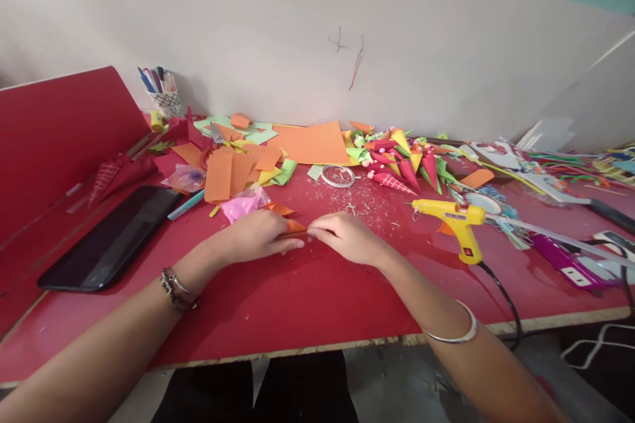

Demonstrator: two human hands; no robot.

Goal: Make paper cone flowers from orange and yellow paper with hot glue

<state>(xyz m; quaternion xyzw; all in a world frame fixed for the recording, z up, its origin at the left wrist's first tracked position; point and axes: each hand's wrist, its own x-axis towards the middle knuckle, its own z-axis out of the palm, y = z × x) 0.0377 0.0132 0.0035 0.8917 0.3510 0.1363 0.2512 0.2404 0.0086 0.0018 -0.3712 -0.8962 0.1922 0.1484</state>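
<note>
A small piece of orange paper [296, 227], seemingly rolled or folded, lies between my hands at the middle of the red table [297, 304]. My left hand [258, 236] is curled over its left part, with the palm side hidden. The fingers of my right hand [347, 238] pinch its right end. Just beyond my left hand are a pink plastic packet [244, 203] and another orange scrap [281, 209]. Past my right hand, fine shavings [362, 208] are scattered near a white ring [338, 176].
Paper cones [407, 162] in several colours are heaped at the back right. A yellow glue gun [459, 221] with a black cord lies right of my hand, near a purple power strip [573, 264]. Left are a black phone [112, 238], orange sheets [223, 175] and a pen cup [167, 102].
</note>
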